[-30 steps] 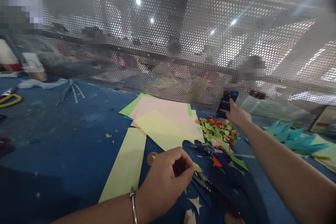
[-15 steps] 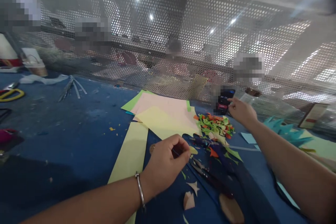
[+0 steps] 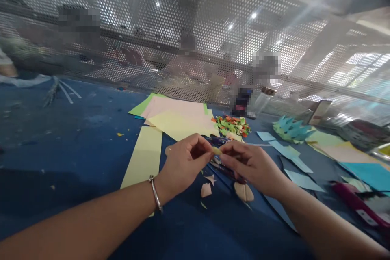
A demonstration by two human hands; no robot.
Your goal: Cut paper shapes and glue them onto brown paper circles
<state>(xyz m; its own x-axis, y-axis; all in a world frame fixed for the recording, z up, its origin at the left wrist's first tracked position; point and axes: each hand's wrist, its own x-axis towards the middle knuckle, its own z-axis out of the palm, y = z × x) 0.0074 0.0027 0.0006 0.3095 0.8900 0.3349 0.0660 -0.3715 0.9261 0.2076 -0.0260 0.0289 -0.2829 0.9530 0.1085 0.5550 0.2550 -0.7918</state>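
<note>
Both hands meet over the blue table. My left hand (image 3: 182, 167), with a silver bracelet at the wrist, is closed in a pinch on a small yellow paper piece (image 3: 217, 151). From the other side, my right hand (image 3: 256, 167) pinches the same piece with thumb and fingertips. Below the hands lie dark-handled tools, partly hidden, and a beige leaf-shaped piece (image 3: 243, 192). Pink paper scraps (image 3: 206, 190) rest nearer to me. Just past the hands is a heap of green and orange paper cuttings (image 3: 233, 126).
Stacked pink and yellow sheets (image 3: 179, 109) lie ahead, with a yellow strip (image 3: 142, 156) left of my hand. Against the perforated metal screen (image 3: 170, 61) stands a phone (image 3: 242, 101). A blue paper crown shape (image 3: 292, 129), blue strips (image 3: 304, 180) and a magenta tool (image 3: 359, 203) are at right.
My right hand has come back from the phone, where a finger was at its screen, and now grips the yellow paper piece with my left hand. The view has turned right.
</note>
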